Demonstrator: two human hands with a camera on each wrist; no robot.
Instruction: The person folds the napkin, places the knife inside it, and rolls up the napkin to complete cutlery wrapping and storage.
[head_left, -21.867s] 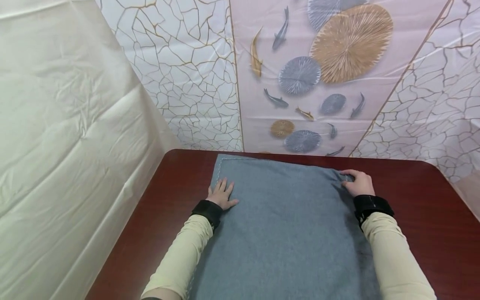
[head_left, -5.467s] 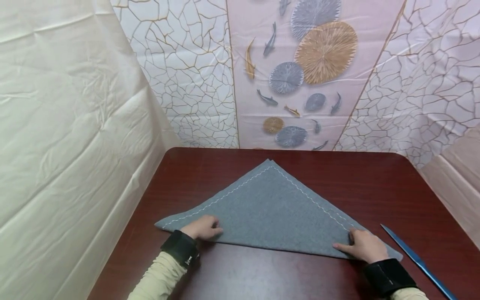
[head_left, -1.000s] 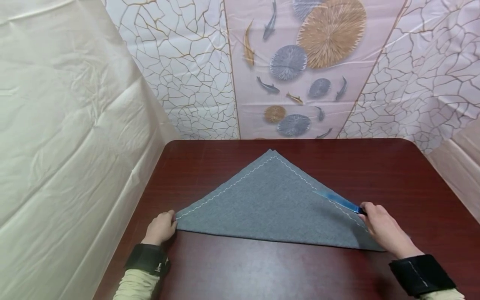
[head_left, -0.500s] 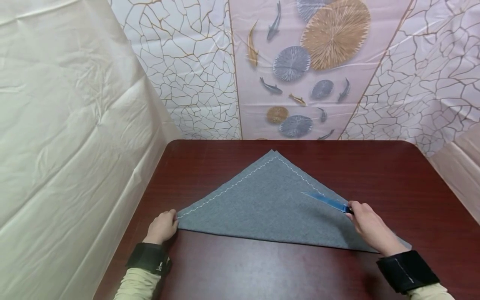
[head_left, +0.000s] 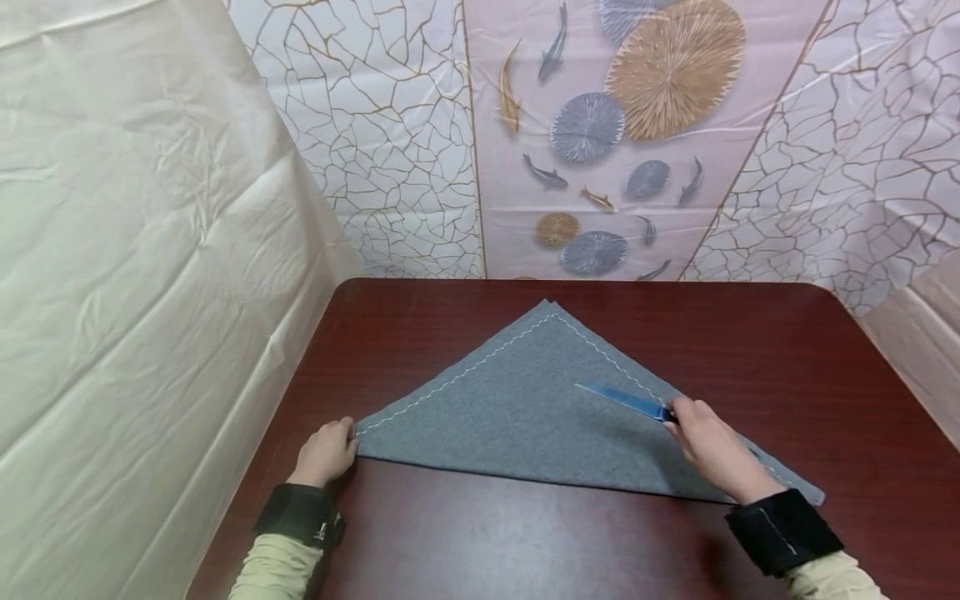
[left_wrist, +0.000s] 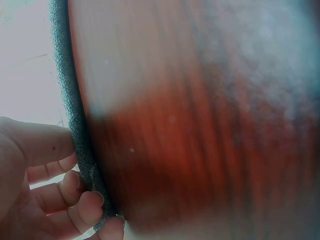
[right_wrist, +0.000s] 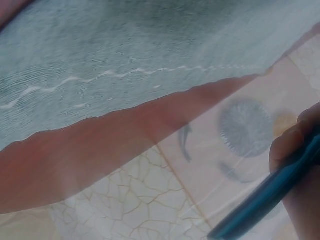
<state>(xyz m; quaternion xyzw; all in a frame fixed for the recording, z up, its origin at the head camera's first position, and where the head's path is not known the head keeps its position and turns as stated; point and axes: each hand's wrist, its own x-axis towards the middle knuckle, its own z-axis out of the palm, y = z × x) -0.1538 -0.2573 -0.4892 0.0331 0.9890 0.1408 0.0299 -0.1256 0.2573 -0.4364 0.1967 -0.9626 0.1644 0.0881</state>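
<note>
A grey-blue cloth point(head_left: 525, 400) lies folded into a triangle, its tip toward the far table edge and white stitching along its two upper sides. My left hand point(head_left: 326, 452) pinches its left corner; in the left wrist view, the thumb and fingers grip the cloth's edge point(left_wrist: 75, 115). Above the cloth's right half, my right hand point(head_left: 708, 442) grips a blue-bladed knife point(head_left: 626, 402) by its dark handle, the blade pointing left. A shadow lies on the cloth below it. In the right wrist view, part of the knife point(right_wrist: 265, 200) runs out from the curled fingers.
The dark red-brown table point(head_left: 480, 542) has rounded far corners. Behind it hangs a patterned curtain point(head_left: 592, 167) with fish and round leaf shapes. A cream sheet point(head_left: 150, 292) drapes along the left side, with another pale drape point(head_left: 915, 333) at the right.
Over the last second, my right hand has carried the knife leftward above the cloth, uncovering its right corner. My left hand stays at the left corner. Earlier, the cloth was spread out, then folded.
</note>
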